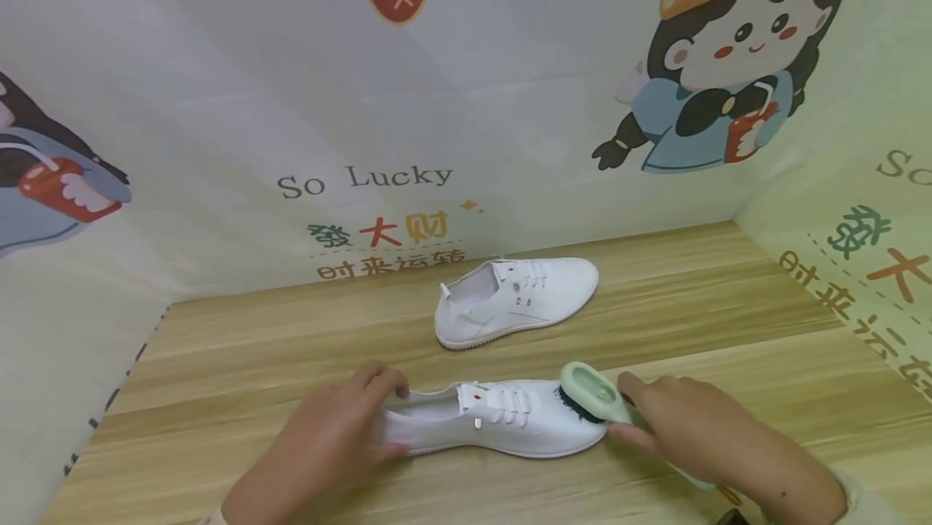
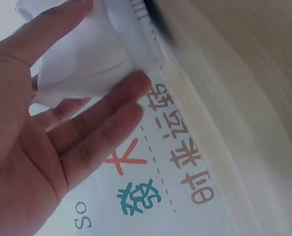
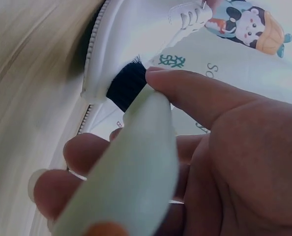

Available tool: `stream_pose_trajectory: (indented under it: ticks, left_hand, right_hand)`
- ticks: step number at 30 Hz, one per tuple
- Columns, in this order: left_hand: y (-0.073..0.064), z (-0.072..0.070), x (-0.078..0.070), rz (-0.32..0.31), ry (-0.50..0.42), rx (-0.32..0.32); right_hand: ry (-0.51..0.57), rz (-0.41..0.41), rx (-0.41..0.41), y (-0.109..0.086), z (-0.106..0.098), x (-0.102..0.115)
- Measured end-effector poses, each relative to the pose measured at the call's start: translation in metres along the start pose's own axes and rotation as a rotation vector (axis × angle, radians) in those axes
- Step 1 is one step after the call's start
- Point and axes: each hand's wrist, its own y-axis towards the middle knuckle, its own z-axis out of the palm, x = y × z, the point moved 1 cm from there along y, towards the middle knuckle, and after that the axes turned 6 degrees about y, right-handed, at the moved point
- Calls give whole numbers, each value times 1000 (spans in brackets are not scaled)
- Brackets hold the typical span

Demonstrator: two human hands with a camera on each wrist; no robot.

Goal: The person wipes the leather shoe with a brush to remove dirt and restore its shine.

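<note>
A white lace-up shoe [image 1: 502, 420] lies on the wooden surface, its toe pointing right. My left hand [image 1: 338, 424] grips it by the heel, and the left wrist view shows the thumb and fingers around the shoe's heel [image 2: 87, 54]. In my right hand [image 1: 680, 420] is a pale green brush [image 1: 591, 391] with dark bristles, held by its handle. Those bristles [image 3: 129, 83] touch the toe of the shoe in the right wrist view. Part of the brush handle is hidden by the right hand in the head view.
Behind the held shoe stands a second white shoe [image 1: 517, 298], toe to the right. The wood-grain surface [image 1: 291, 339] is bordered at the back and both sides by pale sheets [image 1: 218, 104] printed with cartoon figures and lettering.
</note>
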Motion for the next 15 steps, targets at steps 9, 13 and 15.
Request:
stream_pose_trajectory:
  ticks: [9, 13, 15]
  left_hand:
    - [2, 5, 15, -99, -128, 103]
    - [1, 10, 20, -101, -145, 129]
    - [1, 12, 22, -91, -149, 145]
  right_hand:
    - [54, -36, 36, 1, 2, 2]
    - [97, -64, 45, 2, 4, 5]
    - [96, -64, 39, 2, 4, 6]
